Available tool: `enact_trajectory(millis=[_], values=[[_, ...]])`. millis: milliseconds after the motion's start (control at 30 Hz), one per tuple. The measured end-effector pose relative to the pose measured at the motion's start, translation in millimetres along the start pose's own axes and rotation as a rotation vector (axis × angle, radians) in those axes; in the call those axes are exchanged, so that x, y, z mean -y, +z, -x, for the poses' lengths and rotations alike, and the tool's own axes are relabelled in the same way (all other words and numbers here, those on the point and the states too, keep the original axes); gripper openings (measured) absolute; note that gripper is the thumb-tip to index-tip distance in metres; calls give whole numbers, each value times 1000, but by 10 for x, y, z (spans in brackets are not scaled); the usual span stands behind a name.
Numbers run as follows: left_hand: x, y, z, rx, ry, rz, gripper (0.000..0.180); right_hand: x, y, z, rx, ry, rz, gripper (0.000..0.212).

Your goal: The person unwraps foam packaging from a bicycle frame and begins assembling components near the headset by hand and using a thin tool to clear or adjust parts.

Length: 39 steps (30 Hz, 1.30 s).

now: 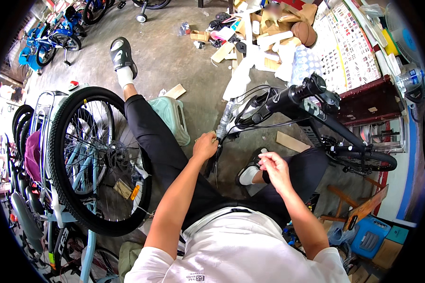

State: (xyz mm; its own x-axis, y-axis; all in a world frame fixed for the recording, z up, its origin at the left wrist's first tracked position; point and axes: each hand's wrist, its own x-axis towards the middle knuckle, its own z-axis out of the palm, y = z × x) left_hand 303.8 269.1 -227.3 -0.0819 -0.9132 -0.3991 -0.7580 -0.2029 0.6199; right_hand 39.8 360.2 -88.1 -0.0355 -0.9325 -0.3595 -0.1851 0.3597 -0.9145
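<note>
A dark bicycle frame (pixel 311 111) without a visible front wheel lies across the floor before me on the right, its fork showing white parts. Clear plastic wraps a handlebar (pixel 226 118), which points toward me with black cables looping around it. My left hand (pixel 206 146) is closed around the near end of this bar, beside a black grip (pixel 214 162). A scrap of tan material shows at its fingers. My right hand (pixel 275 172) is raised above my right shoe, apart from the bicycle. Its fingers are bent together, and what they hold, if anything, is too small to make out.
At my left stands a large bicycle wheel (pixel 61 155) among other bicycles. A pale green plastic stool (pixel 172 120) lies beside my left leg. Cardboard and packing scraps (pixel 269 42) are heaped at the far side. A blue case (pixel 370 236) sits at the right.
</note>
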Motion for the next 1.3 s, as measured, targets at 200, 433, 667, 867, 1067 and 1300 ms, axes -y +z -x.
enact_trajectory(millis=[200, 433, 667, 867, 1067, 1300], values=[[4, 477, -452, 68, -239, 0, 44, -62, 208, 195, 181, 45, 77, 16], [398, 1023, -1072, 52, -348, 459, 74, 53, 399, 259, 255, 34, 337, 19], [369, 916, -956, 195, -452, 777, 68, 61, 450, 162, 318, -22, 452, 17], [174, 771, -843, -213, -408, 802, 37, 156, 582, -33, 355, -102, 366, 18], [-256, -345, -382, -627, -287, 874, 35, 787, 807, -282, 332, -308, 327, 17], [-870, -1309, 761, -733, -48, 662, 35, 1834, 911, -364, 184, -800, 250, 15]])
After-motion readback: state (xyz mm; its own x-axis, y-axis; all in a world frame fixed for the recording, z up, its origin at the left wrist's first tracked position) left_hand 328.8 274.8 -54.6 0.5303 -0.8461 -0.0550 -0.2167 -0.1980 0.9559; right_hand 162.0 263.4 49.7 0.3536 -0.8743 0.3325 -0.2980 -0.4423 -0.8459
